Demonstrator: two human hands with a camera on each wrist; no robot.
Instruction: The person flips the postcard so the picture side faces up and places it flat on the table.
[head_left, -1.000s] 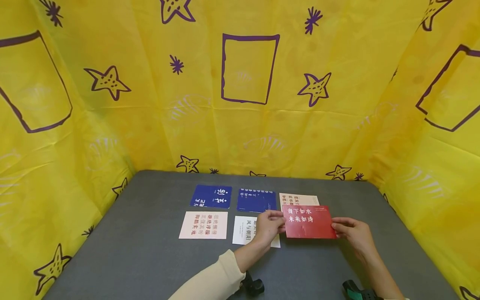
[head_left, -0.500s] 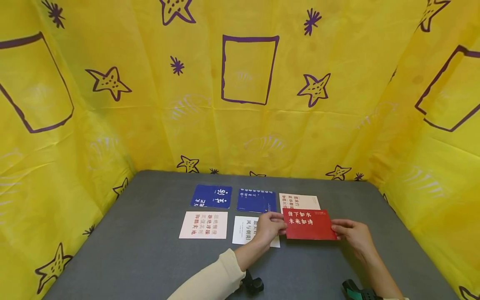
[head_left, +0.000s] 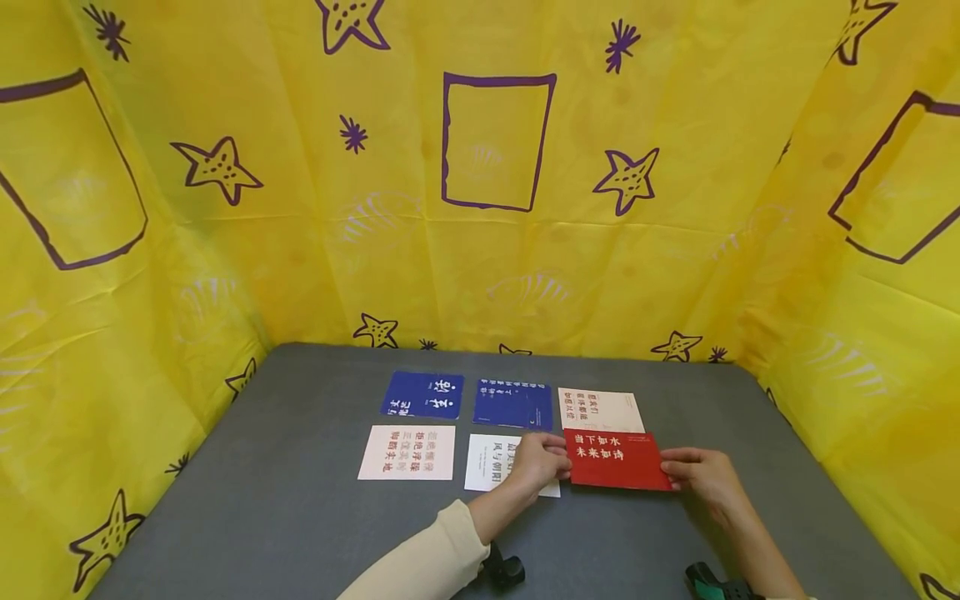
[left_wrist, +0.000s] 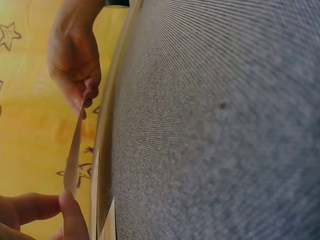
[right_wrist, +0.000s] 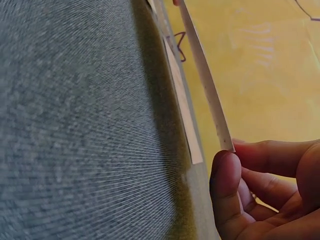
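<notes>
A red card point(head_left: 618, 462) with white Chinese characters is held up by its two short sides. My left hand point(head_left: 534, 462) pinches its left edge between thumb and fingers, over the right part of a white card point(head_left: 483, 462). At the opposite edge, the right hand point(head_left: 705, 477) pinches it the same way. In the right wrist view, the card point(right_wrist: 207, 85) appears nearly edge-on, with a gap and a shadow between it and the table. A cream card point(head_left: 600, 408) lies just behind the red one, its near edge overlapped in the head view.
Two blue cards, one at the left point(head_left: 422, 395) and one in the middle point(head_left: 513, 404), lie in the back row. A pale pink card point(head_left: 408, 452) lies at the front left. The grey table point(head_left: 262, 500) is enclosed by yellow printed cloth point(head_left: 300, 250) behind and at both sides.
Both hands have brought the red card lower and nearer to me, uncovering more of the cream card behind it. The cards on the table have stayed in place.
</notes>
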